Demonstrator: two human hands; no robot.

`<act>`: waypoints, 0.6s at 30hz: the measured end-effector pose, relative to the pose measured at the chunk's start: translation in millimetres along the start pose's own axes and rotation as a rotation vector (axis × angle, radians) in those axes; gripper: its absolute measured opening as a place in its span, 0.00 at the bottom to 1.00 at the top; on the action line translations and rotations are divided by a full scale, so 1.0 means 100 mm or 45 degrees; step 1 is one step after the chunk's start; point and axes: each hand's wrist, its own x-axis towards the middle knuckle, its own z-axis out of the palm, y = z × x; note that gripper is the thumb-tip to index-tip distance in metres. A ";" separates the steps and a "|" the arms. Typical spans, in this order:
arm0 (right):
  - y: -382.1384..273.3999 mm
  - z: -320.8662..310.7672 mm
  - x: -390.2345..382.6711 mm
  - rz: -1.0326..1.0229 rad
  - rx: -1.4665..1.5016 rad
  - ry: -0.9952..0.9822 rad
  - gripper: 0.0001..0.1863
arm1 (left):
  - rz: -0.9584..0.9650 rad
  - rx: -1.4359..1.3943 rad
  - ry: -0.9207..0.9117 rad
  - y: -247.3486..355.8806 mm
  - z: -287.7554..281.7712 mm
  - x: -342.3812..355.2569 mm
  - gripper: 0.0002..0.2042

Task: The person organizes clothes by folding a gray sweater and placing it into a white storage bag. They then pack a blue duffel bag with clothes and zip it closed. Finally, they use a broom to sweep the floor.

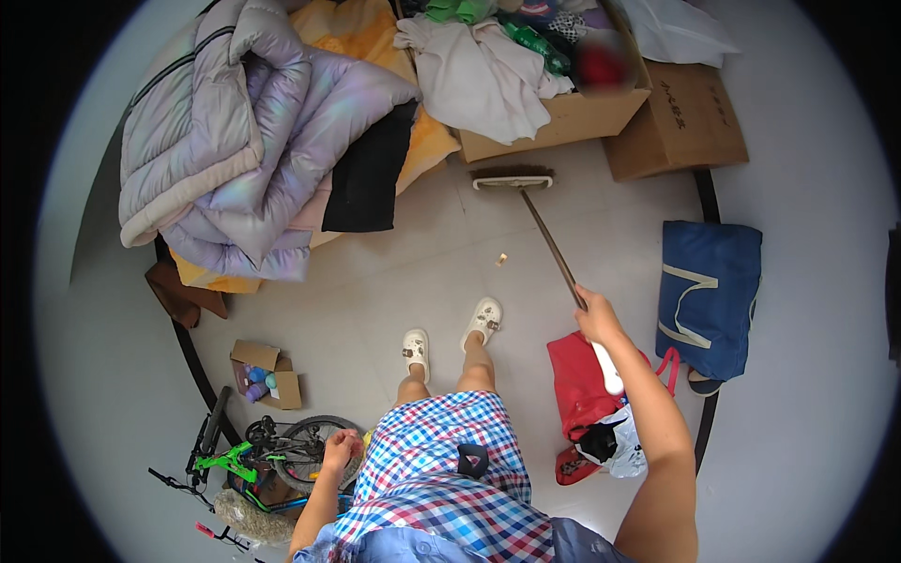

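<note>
My right hand (599, 317) is closed around the brown handle of a broom (552, 239), whose white end sticks out below my grip. Its wide head with dark bristles rests on the floor just in front of a large open cardboard box (549, 122). A small scrap of litter (501, 260) lies on the floor left of the handle. Low at my left side, my left hand (342, 449) has its fingers curled in, and nothing shows in them. It is beside the wheel of a green and black bicycle (235, 462).
A shiny lilac quilted coat (328, 89) lies piled at the far left. Clothes and a green bottle (537, 47) fill the large box; a closed carton (678, 122) adjoins it. On the right are a blue bag (710, 296) and red bag (577, 380). A small open box (267, 373) stands left.
</note>
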 end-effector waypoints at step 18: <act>0.19 0.10 0.45 -0.006 0.170 0.163 0.28 | 0.026 0.148 -0.047 0.29 0.13 0.13 0.08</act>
